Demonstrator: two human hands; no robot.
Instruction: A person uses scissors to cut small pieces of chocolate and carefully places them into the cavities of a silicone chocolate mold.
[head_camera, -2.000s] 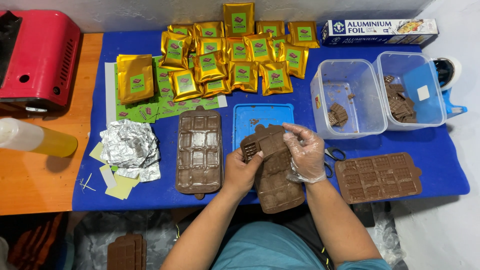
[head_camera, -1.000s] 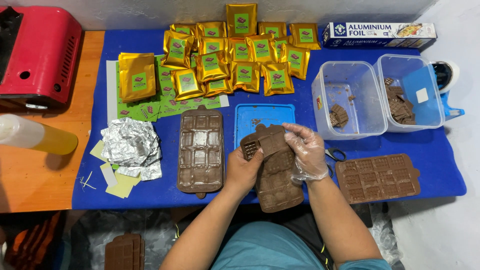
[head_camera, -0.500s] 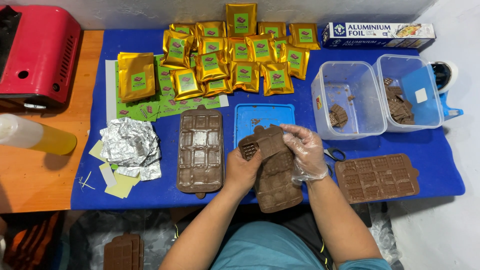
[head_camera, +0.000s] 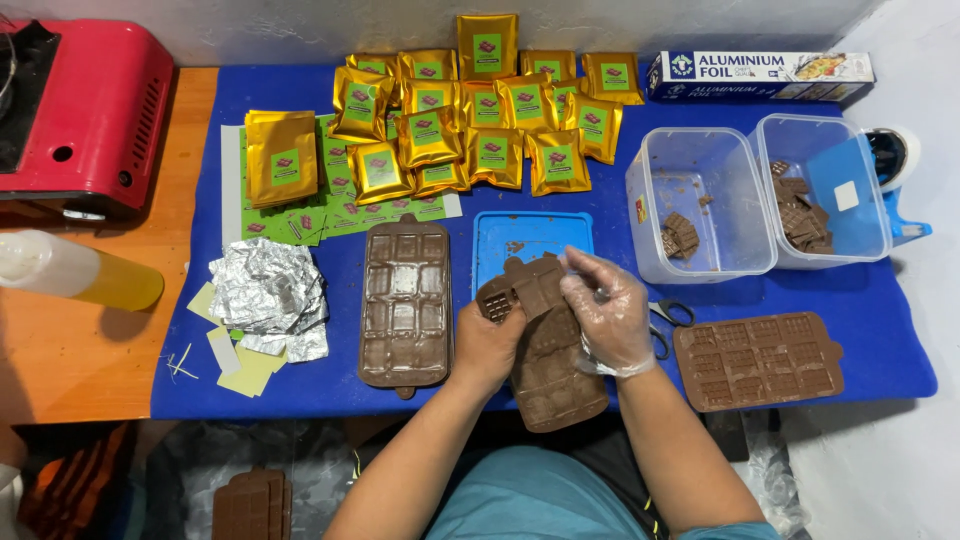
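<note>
A brown silicone chocolate mould (head_camera: 545, 375) lies tilted at the front edge of the blue table cover. My bare left hand (head_camera: 487, 345) grips its left side and bends its upper end up. My right hand (head_camera: 607, 315), in a clear plastic glove, holds the top of the same mould, fingers over a chocolate piece there. A second filled mould (head_camera: 405, 305) lies flat to the left of my hands. A third mould (head_camera: 757, 360) lies to the right.
A blue lid (head_camera: 530, 240) sits just behind my hands. Two clear tubs (head_camera: 700, 205) (head_camera: 830, 190) with chocolate pieces stand at the right, scissors (head_camera: 665, 320) beside them. Gold pouches (head_camera: 480, 110), crumpled foil (head_camera: 268, 295), a foil box (head_camera: 760, 75), a red appliance (head_camera: 85, 115) and a yellow bottle (head_camera: 75, 275) surround.
My hands stay on the mould near the same spot. The fingers shift slightly at its upper end, bending it a little more; nothing else on the table moves.
</note>
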